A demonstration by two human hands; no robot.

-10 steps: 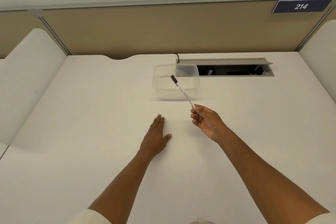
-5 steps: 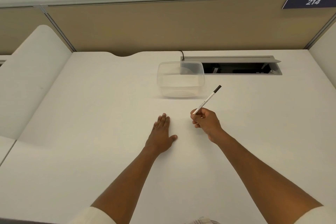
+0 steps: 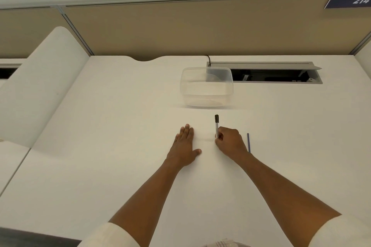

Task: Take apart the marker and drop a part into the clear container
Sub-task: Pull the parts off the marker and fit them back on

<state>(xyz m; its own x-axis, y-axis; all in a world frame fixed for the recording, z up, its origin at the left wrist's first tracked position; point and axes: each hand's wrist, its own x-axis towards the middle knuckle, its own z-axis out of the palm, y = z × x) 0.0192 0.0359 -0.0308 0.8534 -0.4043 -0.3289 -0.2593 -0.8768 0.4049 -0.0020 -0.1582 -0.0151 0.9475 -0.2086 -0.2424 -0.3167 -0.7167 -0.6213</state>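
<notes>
A thin white marker with a black cap points away from me, its lower end gripped in my right hand, which rests low on the white desk. A thin blue stick lies on the desk just right of that hand. My left hand lies flat, palm down, fingers together, a little to the left and holds nothing. The clear container stands lidless beyond both hands, and nothing shows inside it.
An open cable tray with a grey flap is sunk into the desk behind and right of the container. A tan partition closes the far edge. A white curved divider rises on the left.
My right hand came down toward the desk and swung the marker from leaning right to pointing straight away. The blue stick now shows beside it. My left hand stayed flat.
</notes>
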